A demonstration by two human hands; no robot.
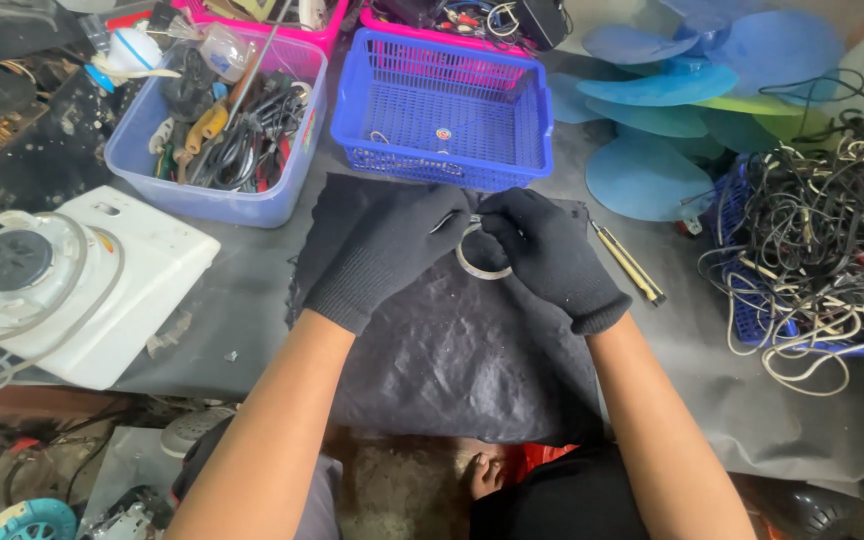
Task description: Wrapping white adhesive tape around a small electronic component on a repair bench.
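Metal ring (482, 255): held over dark mat (472, 350), near blue basket (447, 110). Left hand (387, 255), gloved: fingertips pinched on ring's top edge. Right hand (552, 255), gloved: fingertips clamped on same edge. Handling advice: keep ring low above mat, pinch firm, wrists steady. Screwdriver (630, 262) lies just right.
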